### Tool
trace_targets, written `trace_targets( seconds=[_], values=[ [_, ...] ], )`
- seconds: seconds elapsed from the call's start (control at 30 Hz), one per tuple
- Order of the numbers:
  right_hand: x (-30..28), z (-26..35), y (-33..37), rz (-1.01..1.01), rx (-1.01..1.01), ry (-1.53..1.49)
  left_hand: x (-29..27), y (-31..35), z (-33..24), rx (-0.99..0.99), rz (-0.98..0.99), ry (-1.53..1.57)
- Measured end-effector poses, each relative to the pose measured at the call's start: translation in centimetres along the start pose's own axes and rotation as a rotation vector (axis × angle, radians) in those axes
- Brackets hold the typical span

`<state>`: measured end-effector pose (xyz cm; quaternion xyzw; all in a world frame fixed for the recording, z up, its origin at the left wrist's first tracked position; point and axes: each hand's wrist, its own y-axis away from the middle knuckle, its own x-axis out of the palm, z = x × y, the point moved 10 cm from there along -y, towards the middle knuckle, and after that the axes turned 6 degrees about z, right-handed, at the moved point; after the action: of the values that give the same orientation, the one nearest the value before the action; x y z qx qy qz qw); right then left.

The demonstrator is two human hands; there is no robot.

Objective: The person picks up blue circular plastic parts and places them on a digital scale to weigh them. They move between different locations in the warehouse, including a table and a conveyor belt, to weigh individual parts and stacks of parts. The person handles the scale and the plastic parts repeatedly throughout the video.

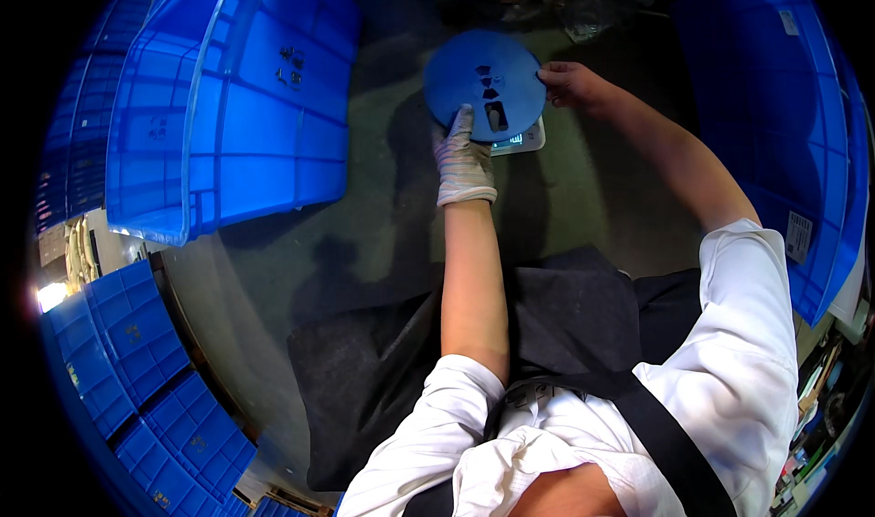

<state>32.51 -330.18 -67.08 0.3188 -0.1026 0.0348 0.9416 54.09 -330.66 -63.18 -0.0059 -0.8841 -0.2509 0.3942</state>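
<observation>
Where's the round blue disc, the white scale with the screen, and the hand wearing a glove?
Round blue disc [458,80]: head view, flat face, left of the dark shapes.
White scale [531,140]: head view, uncovered corner.
Gloved left hand [464,159]: head view, middle of the hand.

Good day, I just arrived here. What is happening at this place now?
A person is holding a round blue disc by its edge with both hands. The gloved left hand has its thumb on top at the near edge; the bare right hand grips the right edge. The disc partly hides a pale device with a lit display, possibly a scale. Large blue crates stand at left and right.
</observation>
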Motion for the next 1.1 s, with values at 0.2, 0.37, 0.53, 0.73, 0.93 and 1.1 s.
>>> trace_targets(
  seconds=[0.2,0.37,0.53,0.73,0.93,1.1],
  values=[
    [0.3,2.3,-0.2,-0.175,-0.046,0.112,-5.2,0.2,-4.5,0.250,-0.250,0.121],
    [-7.4,-0.8,-1.5,-0.449,-0.029,0.178,-8.8,1.6,-5.8,0.236,-0.613,0.088],
    [-7.0,-3.0,-2.6,-0.440,0.060,0.260,-10.2,2.4,-6.7,0.293,-0.707,0.081],
    [-6.3,-4.7,-3.9,-0.361,0.120,0.254,-10.3,1.8,-6.7,0.325,-0.669,0.099],
    [-5.5,-5.0,-4.5,-0.323,0.104,0.234,-11.7,1.9,-6.4,0.278,-0.741,0.075],
    [-6.0,-5.4,-4.6,-0.334,0.097,0.185,-11.3,2.0,-6.0,0.260,-0.751,0.061]
  ],
)
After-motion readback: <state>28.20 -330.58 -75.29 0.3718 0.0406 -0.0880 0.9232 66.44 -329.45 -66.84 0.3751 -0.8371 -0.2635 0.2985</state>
